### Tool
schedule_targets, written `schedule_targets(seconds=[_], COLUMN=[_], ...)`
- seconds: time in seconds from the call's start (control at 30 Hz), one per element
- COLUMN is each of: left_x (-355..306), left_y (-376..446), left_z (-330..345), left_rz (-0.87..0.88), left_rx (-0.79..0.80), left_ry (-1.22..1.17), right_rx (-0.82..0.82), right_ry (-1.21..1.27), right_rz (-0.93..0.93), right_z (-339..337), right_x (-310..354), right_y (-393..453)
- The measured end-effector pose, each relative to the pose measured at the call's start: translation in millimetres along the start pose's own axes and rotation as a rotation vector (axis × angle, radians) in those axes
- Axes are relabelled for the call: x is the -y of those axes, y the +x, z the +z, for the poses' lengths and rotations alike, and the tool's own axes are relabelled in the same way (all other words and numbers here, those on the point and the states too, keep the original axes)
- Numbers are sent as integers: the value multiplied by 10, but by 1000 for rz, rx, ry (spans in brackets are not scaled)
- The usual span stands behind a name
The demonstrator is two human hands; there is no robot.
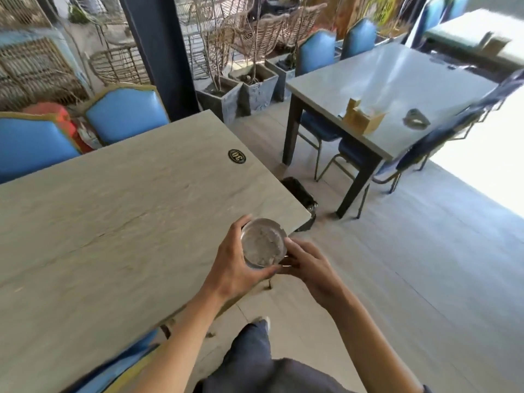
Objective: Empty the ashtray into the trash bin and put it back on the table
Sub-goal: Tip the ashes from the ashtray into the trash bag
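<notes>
Two hands: both on the ashtray point(263, 241), one at each side of its rim.
Left fingers point(243, 222): curled round the ashtray's far-left wall, thumb along the near edge; clamped on the glass.
Right fingers point(289, 260): bunched against the ashtray's near-right edge; they touch the rim, but whether they grip or only steady it I cannot tell.
Left hand point(235, 265): cupped beside and partly under the ashtray, taking most of the load by the look of it.
Right hand point(309, 268): just right of the ashtray, off the table's edge, over the floor.
Ashtray position: held at the near-right corner of the table point(113, 222); lifted or resting on the top, cannot tell. Roughly level, mouth up.
Ashtray contents: grey ash across the bottom, not yet emptied.
Ashtray handling (judgement): looks like thick clear glass, so stiff, fairly heavy for its bulk, smooth and slippery, and breakable if dropped on the hard floor. Loose ash will spill with any tilt or jolt.
Hold (judgement): best by opposite sides of the outer wall, thumb over the rim, fingers below; keep level until above the bin.
Trash bin point(300, 194): dark, lined, on the floor beyond the ashtray, tucked against the table's right edge and partly hidden by it.
Number disc point(236, 156): black, round, on the tabletop well beyond the ashtray.
Step (judgement): carry to the bin is next; tipping and return remain.
</notes>
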State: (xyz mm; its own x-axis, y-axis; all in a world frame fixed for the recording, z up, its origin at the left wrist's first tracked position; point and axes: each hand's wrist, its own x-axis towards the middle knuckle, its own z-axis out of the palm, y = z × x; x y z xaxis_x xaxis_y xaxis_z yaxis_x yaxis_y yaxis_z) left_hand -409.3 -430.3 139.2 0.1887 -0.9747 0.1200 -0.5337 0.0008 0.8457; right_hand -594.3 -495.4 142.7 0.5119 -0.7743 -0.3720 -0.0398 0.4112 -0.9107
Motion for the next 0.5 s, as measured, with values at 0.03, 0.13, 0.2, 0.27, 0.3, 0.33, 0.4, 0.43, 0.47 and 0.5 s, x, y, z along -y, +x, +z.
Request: schedule_targets(seconds=[0.03,0.13,0.2,0.27,0.3,0.33,0.4,0.43,0.47,0.5], left_x=[-12,36,92,139,149,145,125,110,95,83], left_y=[87,384,587,834,964,1091,1332,1452,1567,1686], left_z=[56,226,323,434,485,539,658,723,794,873], left_rz=[-3,-20,-7,8,14,15,8,4,-2,-2], left_rx=[16,71,106,120,124,126,117,109,101,91], left_ry=[-10,-11,32,51,56,58,53,49,44,38], right_rx=[-11,-58,-83,-89,-85,-77,-55,-44,-33,-20], right_ry=[16,31,-1,-27,-25,-9,71,141,223,304], right_rz=[-4,-10,-13,-14,-5,8,52,92,134,171], right_z=[-82,-357,-535,-712,-795,-877,-1022,-1090,-1154,-1221], right_x=[22,89,130,188,228,269,341,368,395,425], right_y=[36,217,372,551,636,718,886,978,1069,1161])
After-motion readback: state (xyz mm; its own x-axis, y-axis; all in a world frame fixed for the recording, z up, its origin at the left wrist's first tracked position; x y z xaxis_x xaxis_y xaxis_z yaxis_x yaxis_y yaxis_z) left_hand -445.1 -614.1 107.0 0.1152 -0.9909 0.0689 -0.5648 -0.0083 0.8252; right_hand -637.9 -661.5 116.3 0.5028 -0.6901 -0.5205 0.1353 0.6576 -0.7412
